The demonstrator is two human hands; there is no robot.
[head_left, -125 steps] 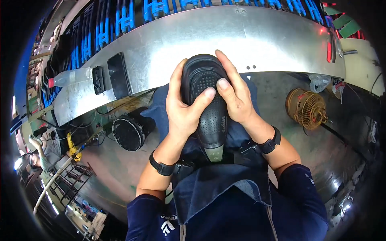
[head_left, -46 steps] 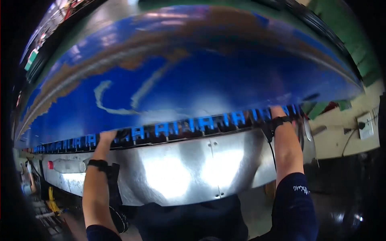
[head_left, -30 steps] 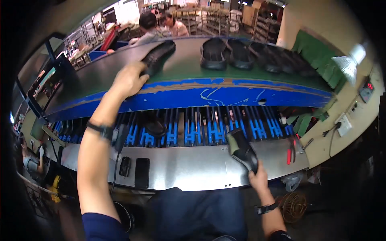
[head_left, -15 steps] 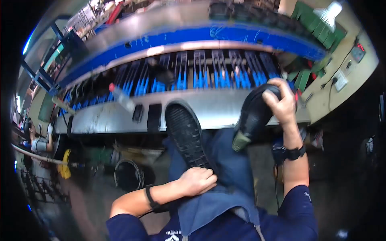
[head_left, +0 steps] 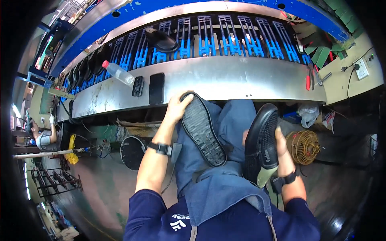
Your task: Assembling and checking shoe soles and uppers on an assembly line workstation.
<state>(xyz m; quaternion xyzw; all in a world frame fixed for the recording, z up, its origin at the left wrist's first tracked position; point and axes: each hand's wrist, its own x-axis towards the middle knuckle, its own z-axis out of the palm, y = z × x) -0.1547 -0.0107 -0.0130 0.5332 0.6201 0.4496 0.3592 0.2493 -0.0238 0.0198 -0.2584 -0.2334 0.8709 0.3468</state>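
Observation:
My left hand is closed on the upper end of a black rubber sole, which lies tread side up over my left thigh. In my right hand is a black shoe, held from its right side and below, above my right thigh. A pale green block, apparently a shoe last, sticks out of its near end. The shoe's upper end points away from me. Most of the right fingers are hidden behind the shoe. Sole and shoe are apart.
Ahead is a metal bench ledge carrying a phone, a small black object and a red-capped bottle. Behind it, blue-tipped racks hold a black shoe. A bucket, fan and another person are around.
My left hand has moved from the sole's near end to its far end. The right hand has brought the shoe back from the ledge toward my lap. The view has tilted down.

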